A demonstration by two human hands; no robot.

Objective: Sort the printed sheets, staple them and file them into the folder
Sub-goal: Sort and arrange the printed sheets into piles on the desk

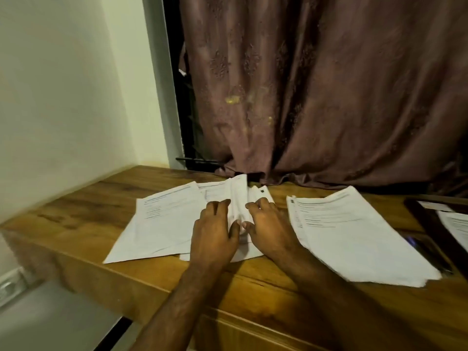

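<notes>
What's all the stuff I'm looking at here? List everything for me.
middle sheets: a few, white, printed, bunched up at the table's centre under both hands
left sheets: a few, white, printed, flat on the table, left of the hands
right stack: one, white, printed, flat on the table, right of the hands
dark folder: one, at the table's right edge, a sheet on it
table: one, brown wood, against the wall
curtain: one, brownish-mauve, behind the table
wall: pale, at left
left hand: one, on the middle sheets
right hand: one, on the middle sheets
</notes>
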